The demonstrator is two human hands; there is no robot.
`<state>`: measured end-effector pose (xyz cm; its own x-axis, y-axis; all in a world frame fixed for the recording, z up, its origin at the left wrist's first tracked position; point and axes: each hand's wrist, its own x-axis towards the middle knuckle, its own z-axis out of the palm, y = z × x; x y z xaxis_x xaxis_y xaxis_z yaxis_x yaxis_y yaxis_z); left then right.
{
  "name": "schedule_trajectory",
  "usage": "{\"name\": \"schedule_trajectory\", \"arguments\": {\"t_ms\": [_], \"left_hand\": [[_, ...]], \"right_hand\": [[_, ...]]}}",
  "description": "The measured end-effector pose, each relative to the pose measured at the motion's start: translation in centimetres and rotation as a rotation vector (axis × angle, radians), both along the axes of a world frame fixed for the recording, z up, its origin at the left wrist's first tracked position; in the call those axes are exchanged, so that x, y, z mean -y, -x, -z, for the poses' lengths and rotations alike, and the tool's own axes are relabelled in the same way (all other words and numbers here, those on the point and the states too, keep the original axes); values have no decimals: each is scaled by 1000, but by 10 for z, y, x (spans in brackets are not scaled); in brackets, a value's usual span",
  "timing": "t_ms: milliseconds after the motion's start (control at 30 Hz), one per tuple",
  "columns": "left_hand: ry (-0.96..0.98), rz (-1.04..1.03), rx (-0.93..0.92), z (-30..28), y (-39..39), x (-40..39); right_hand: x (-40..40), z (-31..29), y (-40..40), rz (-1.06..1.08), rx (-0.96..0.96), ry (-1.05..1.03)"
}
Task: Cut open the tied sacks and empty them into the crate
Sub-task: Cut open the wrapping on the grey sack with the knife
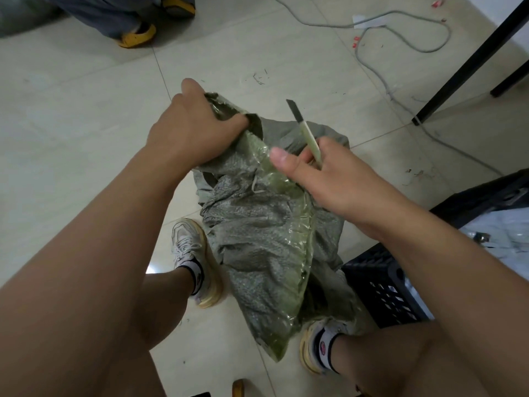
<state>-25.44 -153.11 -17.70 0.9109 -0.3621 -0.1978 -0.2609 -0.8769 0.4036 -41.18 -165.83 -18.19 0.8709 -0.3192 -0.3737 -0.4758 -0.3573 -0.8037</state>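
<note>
A limp grey-green woven sack point(257, 242) with a shiny clear liner hangs between my legs, above the tiled floor. My left hand point(194, 130) grips the sack's bunched top edge at the upper left. My right hand point(329, 176) holds a pale utility knife point(305, 130) between its fingers, blade out and pointing up and away, while the thumb lies against the sack's liner. The black slotted crate point(395, 293) stands at the right, beside my right foot, with clear plastic items inside it.
Another person's feet in yellow shoes point(137, 35) stand at the top left. A grey cable point(400, 44) loops over the floor at the top right, near a black table leg point(463, 67). My own white sneakers point(194, 253) flank the sack.
</note>
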Motion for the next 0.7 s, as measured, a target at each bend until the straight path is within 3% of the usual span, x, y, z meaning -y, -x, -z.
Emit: {"name": "schedule_trajectory", "arguments": {"t_ms": [133, 233, 367, 433, 567, 700], "left_hand": [[131, -41, -77, -1, 1, 0], [105, -7, -62, 2, 3, 0], [124, 112, 448, 1, 11, 0], [148, 219, 550, 0, 12, 5], [99, 477, 518, 3, 13, 8], [15, 575, 471, 2, 24, 9]], "right_hand": [[1, 4, -1, -38, -57, 48], [4, 7, -4, 28, -12, 84], [9, 10, -8, 144, 45, 107], [10, 12, -10, 166, 68, 140], [10, 15, -10, 161, 83, 203], [10, 15, -11, 189, 106, 199]]}}
